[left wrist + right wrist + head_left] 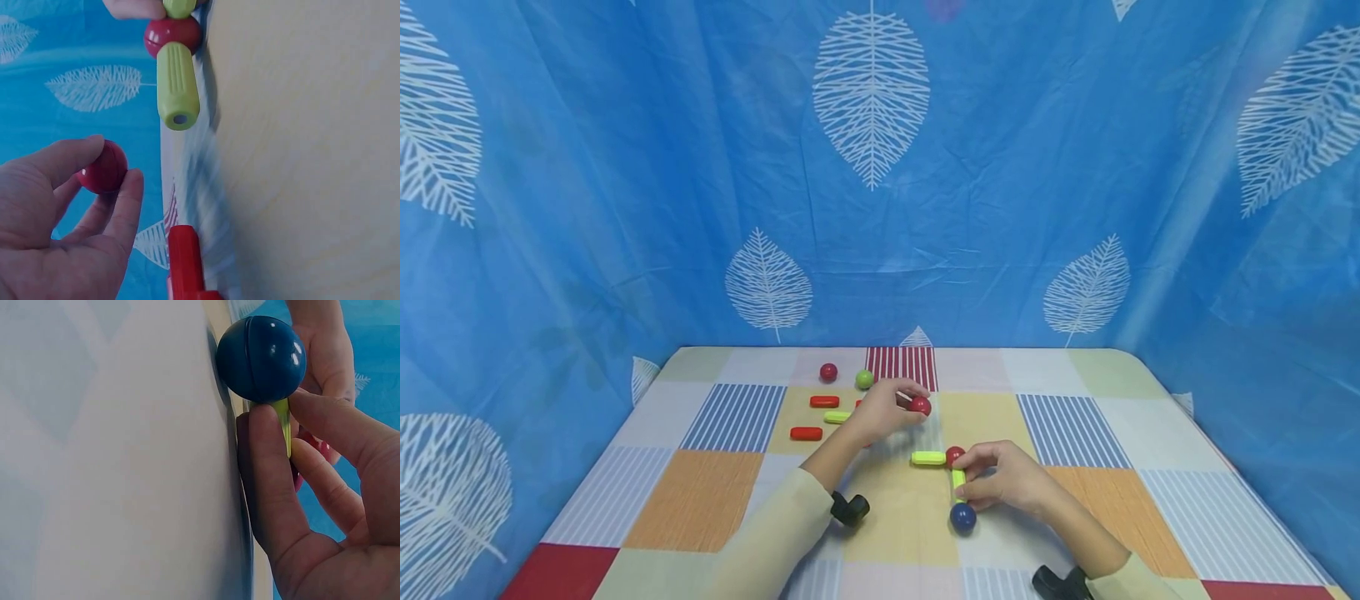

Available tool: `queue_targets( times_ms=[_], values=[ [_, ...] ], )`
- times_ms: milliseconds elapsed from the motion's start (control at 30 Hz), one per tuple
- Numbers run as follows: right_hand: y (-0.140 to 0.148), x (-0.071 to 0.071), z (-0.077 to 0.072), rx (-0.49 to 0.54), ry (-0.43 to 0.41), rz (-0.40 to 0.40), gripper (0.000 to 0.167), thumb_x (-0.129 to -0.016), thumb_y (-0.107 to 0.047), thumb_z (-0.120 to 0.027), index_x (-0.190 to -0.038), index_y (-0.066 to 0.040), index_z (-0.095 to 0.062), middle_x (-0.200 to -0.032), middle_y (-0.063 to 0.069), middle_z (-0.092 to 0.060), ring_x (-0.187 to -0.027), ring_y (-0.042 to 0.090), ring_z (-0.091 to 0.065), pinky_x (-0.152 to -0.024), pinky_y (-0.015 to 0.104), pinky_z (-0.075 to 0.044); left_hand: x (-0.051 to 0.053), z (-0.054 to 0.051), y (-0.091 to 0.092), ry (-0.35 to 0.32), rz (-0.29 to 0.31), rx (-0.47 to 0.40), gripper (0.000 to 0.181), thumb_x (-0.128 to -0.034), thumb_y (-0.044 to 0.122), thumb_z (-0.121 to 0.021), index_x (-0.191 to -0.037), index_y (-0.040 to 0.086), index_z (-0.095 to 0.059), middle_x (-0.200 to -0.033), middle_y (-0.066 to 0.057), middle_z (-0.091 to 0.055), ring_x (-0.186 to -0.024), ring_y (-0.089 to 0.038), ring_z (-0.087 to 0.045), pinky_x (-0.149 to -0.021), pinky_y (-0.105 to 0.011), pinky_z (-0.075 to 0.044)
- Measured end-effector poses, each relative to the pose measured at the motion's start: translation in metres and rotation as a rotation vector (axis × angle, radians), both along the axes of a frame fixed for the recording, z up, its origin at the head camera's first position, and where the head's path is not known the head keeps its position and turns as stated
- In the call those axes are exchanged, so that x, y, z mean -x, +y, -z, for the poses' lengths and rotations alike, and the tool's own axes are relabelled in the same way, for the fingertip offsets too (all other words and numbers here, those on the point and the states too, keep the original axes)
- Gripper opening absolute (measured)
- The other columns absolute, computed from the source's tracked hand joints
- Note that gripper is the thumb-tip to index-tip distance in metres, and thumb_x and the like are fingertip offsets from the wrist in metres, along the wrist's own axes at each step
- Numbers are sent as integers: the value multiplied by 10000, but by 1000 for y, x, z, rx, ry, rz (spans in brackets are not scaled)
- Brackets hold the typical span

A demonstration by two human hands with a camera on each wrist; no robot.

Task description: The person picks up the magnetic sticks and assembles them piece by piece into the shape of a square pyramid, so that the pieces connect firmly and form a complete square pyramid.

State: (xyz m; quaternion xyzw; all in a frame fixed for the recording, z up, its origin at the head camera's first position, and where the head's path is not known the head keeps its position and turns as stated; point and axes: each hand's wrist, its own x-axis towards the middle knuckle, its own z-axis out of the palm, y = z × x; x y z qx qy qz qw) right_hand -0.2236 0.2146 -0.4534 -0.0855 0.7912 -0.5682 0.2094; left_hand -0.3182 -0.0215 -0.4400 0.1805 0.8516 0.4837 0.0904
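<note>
Pinching a yellow-green rod (958, 482) in the right hand (1011, 479), against the blue ball (963, 518). Beyond the blue ball, touching: a middle red ball (955, 456) and second rod (928, 458). Pinching a loose red ball (921, 406) in the left hand (886, 410), farther beyond and leftward of the blue ball. Farther left, on patchwork cloth (692, 500): red rods (806, 433), a green ball (864, 380).

Red ball (105, 167) in left hand (886, 408)
</note>
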Motion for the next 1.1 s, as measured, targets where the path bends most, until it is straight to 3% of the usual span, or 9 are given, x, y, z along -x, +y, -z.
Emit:
queue_targets(
  times_ms=[200,400,600,867,1100],
  values=[
    [0,0,0,11,-6,-3,391,-803,-60,-848,-1148,44,-695,-950,113,-643,-761,200,-715,-741,411,-641,-14,-2,-8,-4,-23,43,330,-852,139,-837,-1161,145,-720,-1139,-14,-706,-1043,-197,-662,-904,-382,-596],
    [-1,-2,-1,-15,11,2,391,-791,-69,-858,-1135,32,-702,-947,110,-643,-750,195,-700,-729,396,-640,-27,-1,-17,29,-13,81,372,-849,125,-838,-1206,128,-733,-1141,-16,-724,-1024,-190,-659,-913,-373,-589],
    [-1,-1,-1,-15,18,5,401,-783,-71,-863,-1134,36,-701,-949,112,-637,-743,194,-695,-724,388,-640,-39,0,-23,1,-26,127,349,-838,136,-850,-1169,125,-738,-1098,8,-725,-1000,-176,-637,-890,-358,-594],
    [0,-1,0,-17,16,7,390,-787,-65,-857,-1131,32,-702,-952,113,-636,-749,197,-695,-728,388,-640,-49,0,-27,-48,-37,138,314,-822,100,-856,-1118,122,-751,-1047,2,-707,-931,-180,-624,-814,-336,-593],
    [0,0,2,3,9,17,404,-778,-51,-854,-1134,50,-692,-947,111,-634,-743,194,-697,-729,389,-641,-53,5,-26,-45,-46,164,266,-796,127,-881,-1029,135,-752,-976,24,-694,-896,-177,-601,-765,-309,-581]
  ],
)
